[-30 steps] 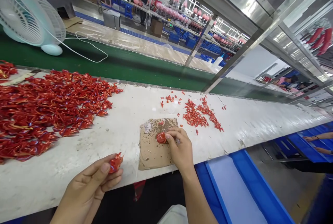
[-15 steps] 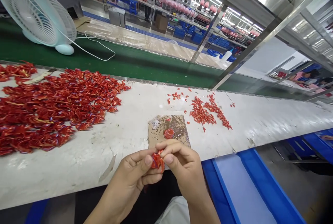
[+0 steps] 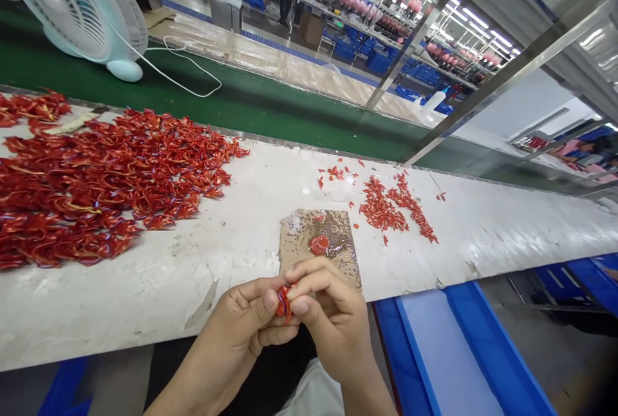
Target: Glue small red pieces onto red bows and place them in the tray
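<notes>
Both hands are held together just in front of the piece of cardboard [image 3: 340, 236], curled almost shut, and between them they pinch a small shiny red scrap [image 3: 284, 304]. The left hand [image 3: 232, 319] has it between the thumb and bent fingers, while the right hand [image 3: 333, 319] closes over it from the other side, its fingers partly over the cardboard's near edge.

The cardboard lies flat on a white bench [image 3: 463, 236], speckled with dark bits, and a round red blob [image 3: 319, 245] sits on it. Just beyond it to the right is a loose scatter of tiny red bits [image 3: 381, 210]. Well to its left spreads a big heap of red scraps [image 3: 96, 190]. Below and to the right, past the bench edge, is a blue tray [image 3: 476, 345]. Far behind and to the left, a pale fan [image 3: 72, 7] stands on a green belt [image 3: 270, 116].
</notes>
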`<act>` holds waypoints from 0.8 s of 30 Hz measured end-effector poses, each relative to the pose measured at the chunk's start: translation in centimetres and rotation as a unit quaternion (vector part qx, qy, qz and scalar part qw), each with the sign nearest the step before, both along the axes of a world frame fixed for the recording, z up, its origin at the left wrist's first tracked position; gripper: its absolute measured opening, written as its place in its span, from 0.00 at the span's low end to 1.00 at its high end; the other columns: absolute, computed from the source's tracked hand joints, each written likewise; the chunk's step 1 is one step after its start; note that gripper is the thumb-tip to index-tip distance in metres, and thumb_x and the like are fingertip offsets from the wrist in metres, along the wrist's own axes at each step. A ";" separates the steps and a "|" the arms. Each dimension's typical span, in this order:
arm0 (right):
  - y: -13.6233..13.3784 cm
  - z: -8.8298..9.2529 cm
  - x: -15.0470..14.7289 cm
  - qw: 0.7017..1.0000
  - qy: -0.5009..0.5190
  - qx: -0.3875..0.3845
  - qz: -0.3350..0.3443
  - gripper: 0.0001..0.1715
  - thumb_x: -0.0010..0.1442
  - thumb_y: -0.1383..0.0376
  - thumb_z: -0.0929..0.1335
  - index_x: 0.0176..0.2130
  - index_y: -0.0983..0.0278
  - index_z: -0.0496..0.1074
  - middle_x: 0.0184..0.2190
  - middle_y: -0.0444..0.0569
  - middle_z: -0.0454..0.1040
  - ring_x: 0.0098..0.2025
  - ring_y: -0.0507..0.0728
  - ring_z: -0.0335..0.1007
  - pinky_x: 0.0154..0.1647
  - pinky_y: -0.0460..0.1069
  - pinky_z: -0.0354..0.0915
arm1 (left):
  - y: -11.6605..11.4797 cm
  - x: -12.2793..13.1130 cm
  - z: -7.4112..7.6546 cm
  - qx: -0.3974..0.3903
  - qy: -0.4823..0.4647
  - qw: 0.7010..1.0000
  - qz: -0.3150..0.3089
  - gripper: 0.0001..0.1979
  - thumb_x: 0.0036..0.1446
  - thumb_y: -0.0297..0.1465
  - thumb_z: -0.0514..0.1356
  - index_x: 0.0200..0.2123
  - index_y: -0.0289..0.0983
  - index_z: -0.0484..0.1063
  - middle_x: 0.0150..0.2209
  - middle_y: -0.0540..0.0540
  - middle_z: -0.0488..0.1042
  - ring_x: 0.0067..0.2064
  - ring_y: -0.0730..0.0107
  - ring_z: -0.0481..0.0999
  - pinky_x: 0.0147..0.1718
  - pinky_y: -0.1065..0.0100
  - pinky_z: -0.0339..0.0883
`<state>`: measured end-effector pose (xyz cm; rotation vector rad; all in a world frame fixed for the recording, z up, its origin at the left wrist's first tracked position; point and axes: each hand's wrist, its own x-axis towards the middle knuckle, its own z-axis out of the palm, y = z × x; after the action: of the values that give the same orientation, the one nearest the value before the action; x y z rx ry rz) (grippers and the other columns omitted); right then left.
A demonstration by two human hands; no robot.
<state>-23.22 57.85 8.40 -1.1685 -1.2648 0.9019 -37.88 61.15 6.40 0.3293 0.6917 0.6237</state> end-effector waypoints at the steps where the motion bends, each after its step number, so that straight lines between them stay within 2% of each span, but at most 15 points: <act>1: 0.0 -0.1 0.0 1.000 -0.002 0.003 -0.001 0.03 0.63 0.65 0.71 0.37 0.58 0.79 0.41 0.49 0.76 0.46 0.58 0.74 0.47 0.53 0.69 | 0.0 0.0 0.0 0.004 0.005 1.000 -0.001 0.18 0.49 0.39 0.72 0.40 0.34 0.80 0.29 0.46 0.75 0.32 0.73 0.78 0.33 0.76 0.76; 6: 0.3 -1.1 -0.6 0.997 -0.042 0.055 -0.039 0.06 0.65 0.67 0.69 0.42 0.57 0.76 0.42 0.49 0.75 0.47 0.57 0.73 0.49 0.54 0.69 | 0.2 0.0 -0.3 0.059 0.035 0.998 -0.008 0.16 0.52 0.40 0.70 0.38 0.34 0.80 0.33 0.43 0.78 0.36 0.70 0.77 0.39 0.72 0.75; 9: 0.4 -1.6 -1.0 0.995 -0.051 0.065 -0.051 0.08 0.66 0.67 0.68 0.44 0.57 0.75 0.43 0.50 0.75 0.48 0.58 0.73 0.50 0.55 0.69 | 0.3 -0.2 -0.3 0.075 0.059 0.995 -0.009 0.15 0.52 0.38 0.70 0.41 0.36 0.80 0.34 0.43 0.79 0.37 0.69 0.77 0.41 0.70 0.75; 13: 0.6 -1.5 -1.0 0.999 0.020 0.030 -0.023 0.07 0.66 0.61 0.68 0.44 0.58 0.75 0.42 0.51 0.76 0.48 0.59 0.73 0.50 0.55 0.71 | 0.3 -0.4 -0.2 0.087 0.071 0.994 0.005 0.18 0.49 0.41 0.71 0.40 0.36 0.80 0.29 0.45 0.77 0.33 0.70 0.76 0.36 0.72 0.74; 16: 0.4 -1.1 -0.7 0.997 0.081 -0.004 0.017 0.11 0.65 0.57 0.70 0.46 0.58 0.75 0.45 0.52 0.76 0.49 0.59 0.74 0.51 0.55 0.72 | 0.1 -0.5 0.0 0.090 0.091 0.991 0.025 0.22 0.45 0.45 0.72 0.39 0.36 0.81 0.29 0.45 0.78 0.30 0.72 0.74 0.31 0.73 0.73; 18: -0.1 -0.9 -0.6 0.992 0.118 -0.043 0.017 0.16 0.63 0.57 0.71 0.50 0.59 0.73 0.47 0.52 0.76 0.47 0.58 0.75 0.50 0.54 0.73 | -0.1 -0.6 0.2 0.110 0.150 0.980 0.066 0.23 0.42 0.45 0.73 0.39 0.38 0.81 0.31 0.45 0.79 0.29 0.70 0.75 0.30 0.73 0.72; 19: -0.3 -0.8 -0.7 0.988 0.139 -0.061 0.014 0.18 0.63 0.58 0.72 0.52 0.59 0.71 0.47 0.52 0.77 0.47 0.58 0.75 0.50 0.54 0.73 | -0.2 -0.6 0.4 0.140 0.207 0.963 0.101 0.22 0.41 0.44 0.74 0.39 0.39 0.81 0.33 0.45 0.80 0.31 0.69 0.76 0.32 0.73 0.72; 20: -0.6 -0.6 -0.7 0.984 0.161 -0.075 0.014 0.21 0.62 0.58 0.73 0.53 0.59 0.70 0.47 0.52 0.77 0.47 0.58 0.76 0.50 0.54 0.73 | -0.3 -0.7 0.6 0.189 0.276 0.932 0.141 0.20 0.41 0.43 0.75 0.38 0.41 0.81 0.34 0.46 0.81 0.33 0.68 0.77 0.35 0.73 0.72; 22: -1.2 -0.4 -0.8 0.973 0.209 -0.099 0.027 0.25 0.58 0.59 0.75 0.53 0.60 0.70 0.47 0.53 0.78 0.47 0.59 0.76 0.51 0.55 0.73 | -0.6 -0.7 1.1 0.327 0.400 0.829 0.215 0.16 0.41 0.37 0.76 0.37 0.45 0.82 0.37 0.49 0.81 0.38 0.67 0.77 0.39 0.73 0.69; 24: -1.7 -0.4 -0.9 0.959 0.252 -0.121 0.046 0.26 0.56 0.59 0.77 0.52 0.61 0.71 0.47 0.53 0.79 0.48 0.60 0.77 0.53 0.56 0.73 | -1.2 -0.5 1.8 0.451 0.453 0.729 0.246 0.16 0.40 0.31 0.76 0.36 0.48 0.82 0.36 0.52 0.81 0.38 0.66 0.75 0.40 0.72 0.67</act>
<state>-24.16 56.15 8.05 -0.9812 -0.8119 1.3547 -38.39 59.93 8.17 1.4683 1.4128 1.3311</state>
